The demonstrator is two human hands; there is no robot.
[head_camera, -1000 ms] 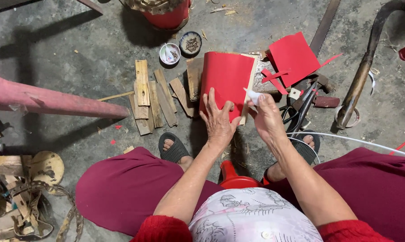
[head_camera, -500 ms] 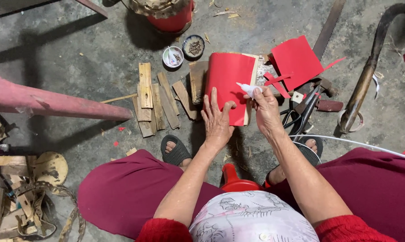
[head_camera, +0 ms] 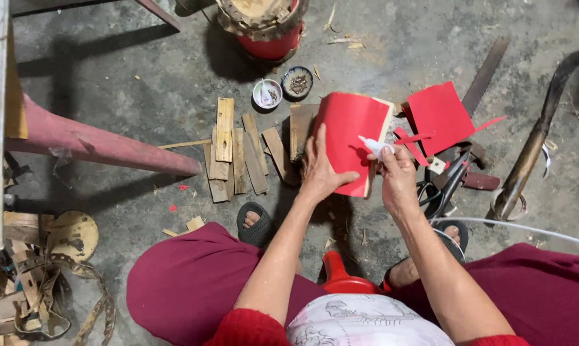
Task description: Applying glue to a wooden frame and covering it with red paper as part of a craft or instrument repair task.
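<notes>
The red-covered block [head_camera: 350, 138] stood tilted on the concrete floor [head_camera: 129, 77], near the middle of the bare patch in front of the seated person's knees. Its pale uncovered edge showed along the right side. The left hand [head_camera: 319, 168] lay flat on the red face, fingers spread and thumb hooked toward the lower edge, apparently pressing the sheet down and keeping the block from tipping. The right hand [head_camera: 397, 173] was closed around a small white glue tube [head_camera: 374, 147], nozzle aimed at the block's right edge, so the tip sat just beside the seam where red met bare material; whether it touched could not be told.

Just right of the block lay a loose red paper sheet [head_camera: 438, 116] with narrow red offcuts [head_camera: 412, 142] beside it, and black scissors [head_camera: 444, 186] below them, near the right hand. To the left, short wooden slats [head_camera: 233, 150] lay side by side. Two small round dishes [head_camera: 282, 88] sat beyond the block, and a red bucket [head_camera: 269, 40] stood by the floor's far edge.
</notes>
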